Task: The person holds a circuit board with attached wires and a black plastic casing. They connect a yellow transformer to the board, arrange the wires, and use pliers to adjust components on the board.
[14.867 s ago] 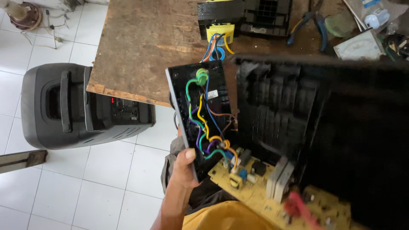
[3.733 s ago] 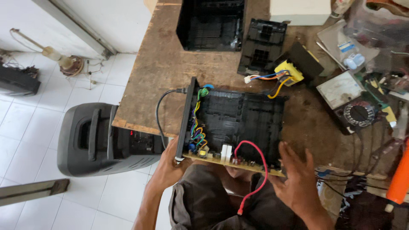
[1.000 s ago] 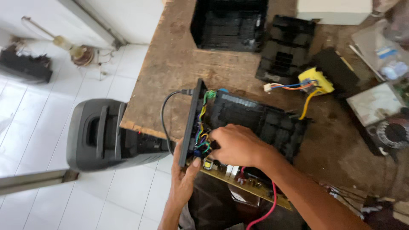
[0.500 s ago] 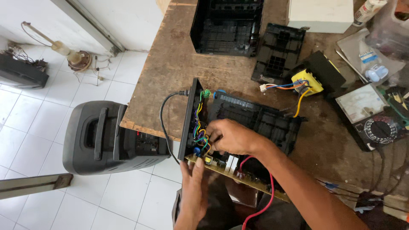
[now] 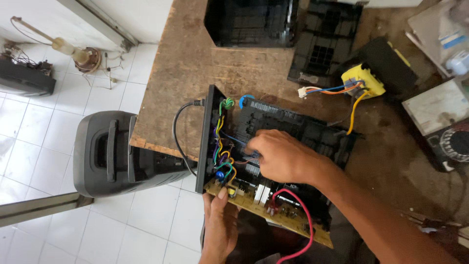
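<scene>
Head view, entry one —
**A:** Where does the opened unit sit? 
**B:** Black chassis (image 5: 293, 142) lies at the near-left edge of the wooden workbench (image 5: 195, 63), its end panel (image 5: 207, 142) standing upright and hanging just past that edge. The tan circuit board (image 5: 266, 208) juts off the near edge, over the person's lap.

**A:** Left hand?
**B:** Left hand (image 5: 220, 227) comes up from below, fingers curled round the board's near-left corner, thumb tip pressed on top. Judged as a brace — the overhanging part has no bench under it.

**A:** Right hand?
**B:** Right hand (image 5: 281, 156) reaches in from the right, palm down, fingers bent and bunched among the coloured wires (image 5: 222, 151) beside the end panel. Fingertips are hidden by the knuckles, so whether they pinch a wire or connector I cannot tell.

**A:** Why the panel folded up like that?
**B:** Likely so the wiring between panel and board stays exposed and reachable. A black cord (image 5: 178, 132) loops out of its outer face.

**A:** Surroundings?
**B:** Yellow transformer (image 5: 364, 80) with loose leads toward the far-right, apart from the chassis; empty black housing (image 5: 251, 22) at the far edge; grey speaker cabinet (image 5: 112, 154) on the tiled floor by the bench's left edge; red wire (image 5: 300, 215) arcing off the board.
</scene>
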